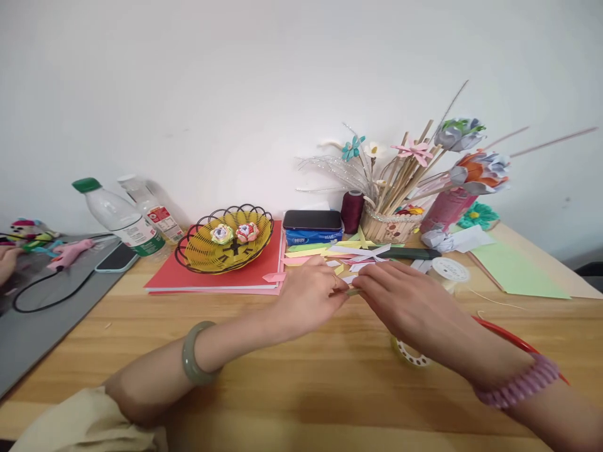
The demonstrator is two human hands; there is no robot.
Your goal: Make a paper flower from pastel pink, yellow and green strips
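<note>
Head view: my left hand point(308, 295) and right hand point(409, 299) appear to pinch a narrow greenish paper strip point(353, 291), mostly hidden, between them. At their ten o'clock, two multicoloured round rosettes point(222, 234), seemingly finished, lie in a yellow woven basket point(207, 257); loose pastel paper strips point(360, 252), twelve o'clock, remain.

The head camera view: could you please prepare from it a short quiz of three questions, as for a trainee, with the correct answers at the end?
1. What lies in the yellow basket?
A) a spool of thread
B) two flower-shaped ornaments
C) a bottle

2. True or false: the left hand and the right hand are close together, near coloured strips.

3. Fill in the missing word: the green bangle is on the ____ wrist.

Key: 1. B; 2. true; 3. left.
</note>
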